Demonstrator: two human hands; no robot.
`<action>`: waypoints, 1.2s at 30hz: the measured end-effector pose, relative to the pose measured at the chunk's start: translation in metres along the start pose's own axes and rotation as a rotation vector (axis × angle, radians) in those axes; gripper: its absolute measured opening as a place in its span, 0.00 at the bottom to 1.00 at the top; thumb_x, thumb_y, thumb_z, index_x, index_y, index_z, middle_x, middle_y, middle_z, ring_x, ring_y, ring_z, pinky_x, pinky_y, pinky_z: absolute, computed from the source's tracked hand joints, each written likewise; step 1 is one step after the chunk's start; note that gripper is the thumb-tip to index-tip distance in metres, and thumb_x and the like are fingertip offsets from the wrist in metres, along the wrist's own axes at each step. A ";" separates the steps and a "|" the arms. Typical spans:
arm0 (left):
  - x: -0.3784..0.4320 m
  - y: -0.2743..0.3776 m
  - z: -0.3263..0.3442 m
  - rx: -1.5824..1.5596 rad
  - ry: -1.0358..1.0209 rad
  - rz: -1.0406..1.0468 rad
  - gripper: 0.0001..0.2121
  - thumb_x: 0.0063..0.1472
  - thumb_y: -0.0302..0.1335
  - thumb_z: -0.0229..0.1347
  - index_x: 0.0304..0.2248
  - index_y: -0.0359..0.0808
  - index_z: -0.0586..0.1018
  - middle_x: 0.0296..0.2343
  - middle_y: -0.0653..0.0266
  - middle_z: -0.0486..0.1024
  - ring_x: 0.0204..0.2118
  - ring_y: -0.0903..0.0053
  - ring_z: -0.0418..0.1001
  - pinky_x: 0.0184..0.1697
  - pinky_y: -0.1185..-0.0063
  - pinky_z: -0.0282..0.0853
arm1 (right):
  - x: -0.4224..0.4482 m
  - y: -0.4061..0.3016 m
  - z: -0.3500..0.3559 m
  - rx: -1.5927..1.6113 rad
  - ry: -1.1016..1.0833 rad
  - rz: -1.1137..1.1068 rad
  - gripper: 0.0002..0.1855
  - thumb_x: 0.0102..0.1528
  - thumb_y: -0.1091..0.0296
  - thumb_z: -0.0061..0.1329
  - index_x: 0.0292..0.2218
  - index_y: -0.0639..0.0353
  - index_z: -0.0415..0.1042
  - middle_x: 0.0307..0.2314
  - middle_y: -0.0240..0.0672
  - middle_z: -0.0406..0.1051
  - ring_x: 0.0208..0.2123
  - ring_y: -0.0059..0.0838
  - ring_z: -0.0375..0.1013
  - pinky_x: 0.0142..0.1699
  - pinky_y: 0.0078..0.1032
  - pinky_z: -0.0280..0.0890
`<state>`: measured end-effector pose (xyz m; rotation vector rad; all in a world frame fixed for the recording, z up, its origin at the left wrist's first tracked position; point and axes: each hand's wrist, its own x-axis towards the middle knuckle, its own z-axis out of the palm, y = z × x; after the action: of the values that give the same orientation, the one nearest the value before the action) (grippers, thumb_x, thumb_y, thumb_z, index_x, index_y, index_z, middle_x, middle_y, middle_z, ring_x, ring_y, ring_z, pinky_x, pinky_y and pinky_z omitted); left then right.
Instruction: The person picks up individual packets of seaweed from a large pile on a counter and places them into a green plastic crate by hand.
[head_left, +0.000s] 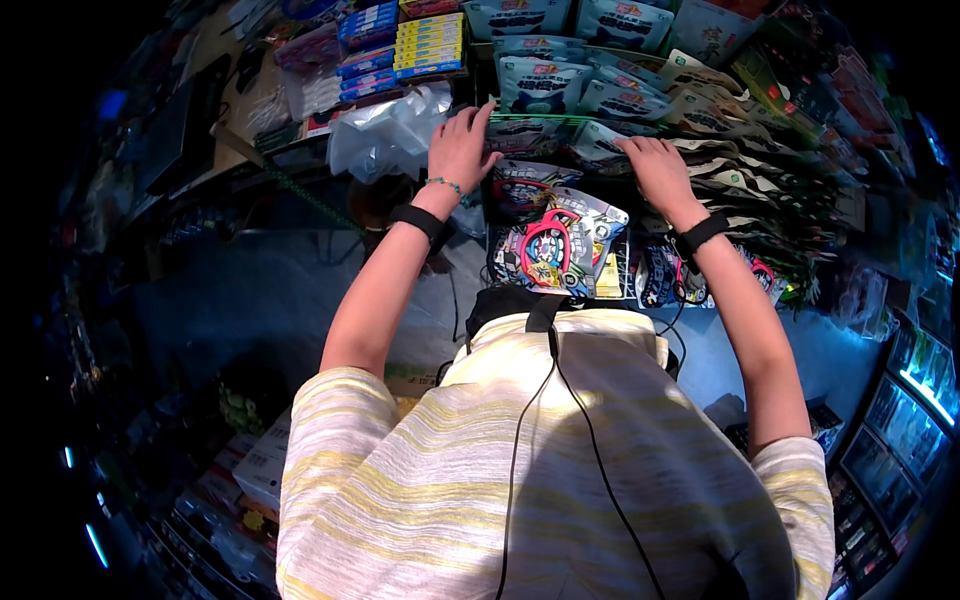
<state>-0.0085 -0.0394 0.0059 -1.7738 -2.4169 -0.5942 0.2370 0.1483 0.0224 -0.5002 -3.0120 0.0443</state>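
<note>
My left hand rests at the left end of a shelf rack with a green front edge, its fingers apart and nothing visible in it. My right hand is palm down, fingertips at the corner of a light-blue snack pouch; whether it grips the pouch is hidden. Behind the green edge stand rows of light-blue pouches. Below, close to my body, colourful pouches with a pink-rimmed eye design lie in a white wire basket.
Left of the rack lie a crumpled clear plastic bag and stacked yellow boxes. Beige pouches are layered at the right. A brown carton and a white box sit low at the left. A black cable runs down my back.
</note>
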 end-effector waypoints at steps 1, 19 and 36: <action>-0.001 0.002 -0.006 -0.039 0.036 -0.022 0.27 0.47 0.31 0.58 0.48 0.41 0.63 0.37 0.57 0.67 0.40 0.64 0.66 0.41 0.73 0.63 | -0.003 -0.003 -0.003 0.022 0.012 0.013 0.20 0.43 0.80 0.44 0.41 0.54 0.64 0.36 0.35 0.67 0.41 0.35 0.65 0.47 0.33 0.58; -0.020 0.061 0.071 -0.035 -0.284 0.045 0.24 0.42 0.23 0.54 0.43 0.36 0.69 0.33 0.61 0.69 0.41 0.68 0.64 0.45 0.73 0.58 | -0.042 -0.051 -0.032 0.491 0.001 0.097 0.10 0.47 0.73 0.44 0.34 0.54 0.70 0.23 0.34 0.67 0.27 0.38 0.69 0.30 0.30 0.64; -0.047 0.048 -0.002 -0.176 -0.192 0.039 0.07 0.47 0.20 0.50 0.29 0.38 0.69 0.25 0.62 0.66 0.30 0.64 0.66 0.28 0.71 0.65 | -0.009 -0.021 -0.027 0.194 0.059 -0.007 0.25 0.40 0.68 0.54 0.42 0.59 0.64 0.38 0.37 0.64 0.42 0.36 0.63 0.47 0.31 0.56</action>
<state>0.0512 -0.0707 0.0065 -2.0289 -2.5152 -0.6814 0.2413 0.1255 0.0494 -0.4632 -2.9113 0.3122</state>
